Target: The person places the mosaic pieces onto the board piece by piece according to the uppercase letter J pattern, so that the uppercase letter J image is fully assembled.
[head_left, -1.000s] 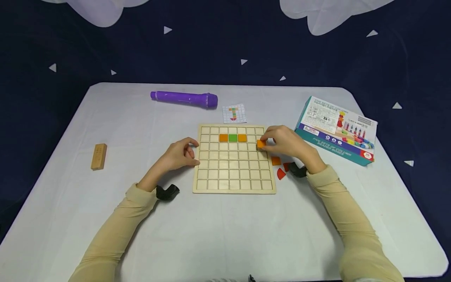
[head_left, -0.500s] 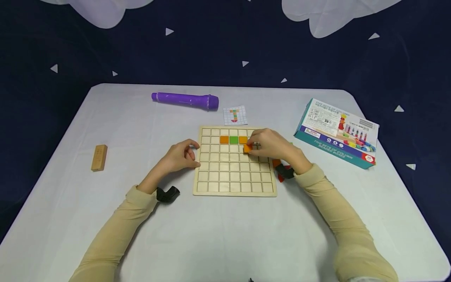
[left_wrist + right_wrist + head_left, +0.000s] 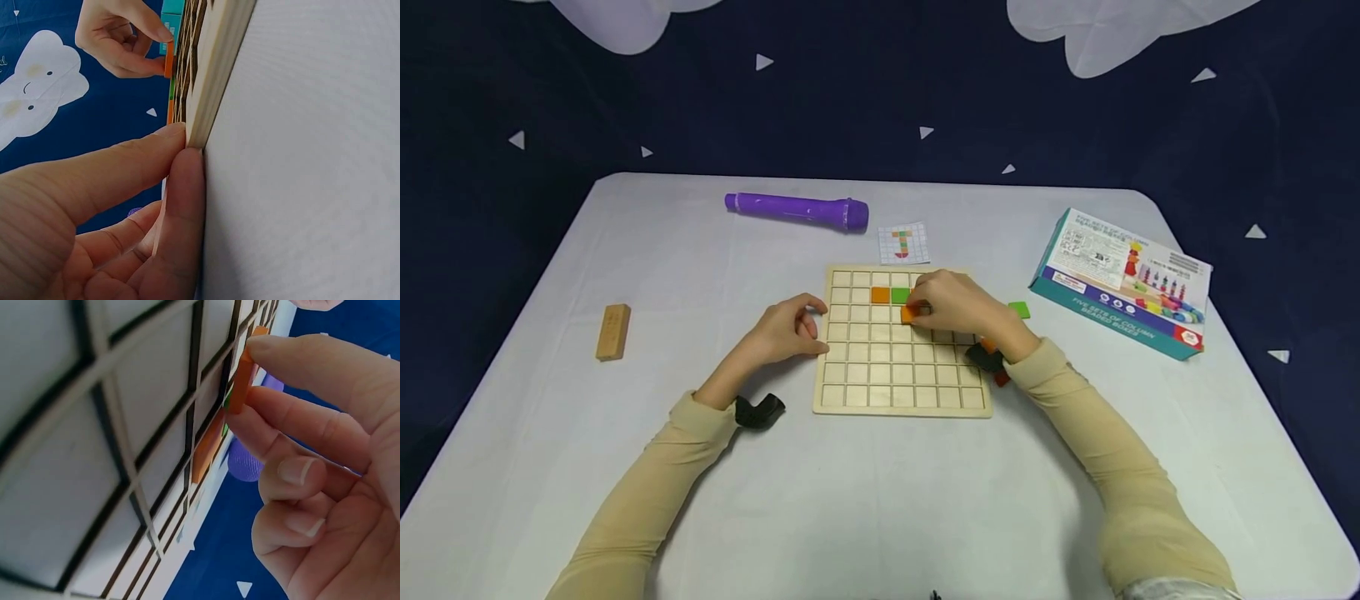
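A square wooden grid board [image 3: 880, 400] lies on the white table. My left hand [image 3: 781, 332] holds its left edge, thumb and finger meeting at the rim [image 3: 209, 112] in the left wrist view. My right hand [image 3: 955, 304] pinches an orange square tile [image 3: 909, 316] between thumb and fingertips. This tile is tilted over the third row, just below a green tile [image 3: 900, 296] set in the second row. Left of the green tile sits an orange tile [image 3: 880, 295]. Another orange tile [image 3: 206, 456], mostly covered by my right hand in the head view, shows in the right wrist view.
Right of the board lie a loose green tile [image 3: 1018, 309], an orange piece [image 3: 988, 344] and a red piece [image 3: 1002, 378]. Behind it are a pattern card [image 3: 903, 243] and a purple microphone [image 3: 797, 212]. A wooden block [image 3: 613, 332] is far left; a box [image 3: 1120, 282] stands right.
My right hand has carried the orange tile leftward from the board's right edge to below the green tile. The left hand has stayed at the board's left edge.
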Action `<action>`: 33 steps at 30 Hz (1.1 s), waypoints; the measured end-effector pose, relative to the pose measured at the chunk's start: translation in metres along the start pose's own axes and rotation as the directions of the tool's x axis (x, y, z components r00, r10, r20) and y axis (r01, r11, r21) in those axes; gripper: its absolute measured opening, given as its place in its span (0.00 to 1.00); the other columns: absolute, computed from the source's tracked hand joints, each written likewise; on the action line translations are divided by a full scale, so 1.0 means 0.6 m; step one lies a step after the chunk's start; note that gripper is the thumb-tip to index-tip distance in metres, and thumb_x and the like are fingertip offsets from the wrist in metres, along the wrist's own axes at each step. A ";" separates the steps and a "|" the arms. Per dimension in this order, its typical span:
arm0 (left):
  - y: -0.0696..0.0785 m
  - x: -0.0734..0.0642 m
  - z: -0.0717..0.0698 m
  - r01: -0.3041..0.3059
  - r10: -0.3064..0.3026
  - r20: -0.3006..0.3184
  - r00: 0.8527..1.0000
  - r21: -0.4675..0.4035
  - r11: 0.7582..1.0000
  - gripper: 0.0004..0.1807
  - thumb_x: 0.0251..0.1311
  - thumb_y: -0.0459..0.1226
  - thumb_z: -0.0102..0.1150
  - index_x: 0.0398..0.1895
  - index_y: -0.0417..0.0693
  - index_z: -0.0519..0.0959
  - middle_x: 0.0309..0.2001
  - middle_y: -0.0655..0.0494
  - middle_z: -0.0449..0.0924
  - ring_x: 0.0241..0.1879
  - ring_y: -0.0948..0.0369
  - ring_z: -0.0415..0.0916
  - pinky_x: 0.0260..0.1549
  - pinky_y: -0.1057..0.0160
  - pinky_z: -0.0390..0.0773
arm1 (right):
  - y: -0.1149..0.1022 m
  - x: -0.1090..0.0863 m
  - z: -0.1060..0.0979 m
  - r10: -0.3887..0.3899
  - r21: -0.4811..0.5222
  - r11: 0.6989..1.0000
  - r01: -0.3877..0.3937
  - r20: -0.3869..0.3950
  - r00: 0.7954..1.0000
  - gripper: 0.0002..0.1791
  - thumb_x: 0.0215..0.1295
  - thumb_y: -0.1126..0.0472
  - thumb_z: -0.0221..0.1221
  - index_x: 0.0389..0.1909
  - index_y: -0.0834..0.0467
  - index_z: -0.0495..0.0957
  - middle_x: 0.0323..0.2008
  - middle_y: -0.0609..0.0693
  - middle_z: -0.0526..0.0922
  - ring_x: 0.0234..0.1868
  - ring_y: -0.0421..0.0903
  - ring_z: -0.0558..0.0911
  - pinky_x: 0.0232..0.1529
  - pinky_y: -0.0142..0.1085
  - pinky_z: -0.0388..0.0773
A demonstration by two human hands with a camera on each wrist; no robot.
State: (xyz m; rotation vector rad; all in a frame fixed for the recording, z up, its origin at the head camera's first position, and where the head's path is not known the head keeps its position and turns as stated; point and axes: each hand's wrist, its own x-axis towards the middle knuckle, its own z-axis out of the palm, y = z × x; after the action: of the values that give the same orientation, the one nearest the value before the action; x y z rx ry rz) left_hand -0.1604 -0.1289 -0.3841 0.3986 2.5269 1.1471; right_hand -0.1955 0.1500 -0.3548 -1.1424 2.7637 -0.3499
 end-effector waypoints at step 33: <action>0.000 0.001 -0.002 0.016 -0.016 0.008 1.000 -0.010 1.000 0.30 0.46 0.33 0.69 0.55 0.40 0.70 0.29 0.53 0.75 0.22 0.65 0.74 0.28 0.66 0.72 | 0.000 0.004 0.003 -0.021 0.098 0.995 0.029 -0.087 0.996 0.10 0.55 0.58 0.66 0.35 0.58 0.85 0.33 0.50 0.84 0.32 0.43 0.78 0.36 0.36 0.76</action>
State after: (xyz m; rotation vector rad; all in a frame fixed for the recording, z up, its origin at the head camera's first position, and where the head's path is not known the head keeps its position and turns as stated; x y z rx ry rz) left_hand -0.1614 -0.1293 -0.3835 0.3791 2.5116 1.1500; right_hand -0.1967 0.1481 -0.3567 -1.1649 2.7713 -0.5443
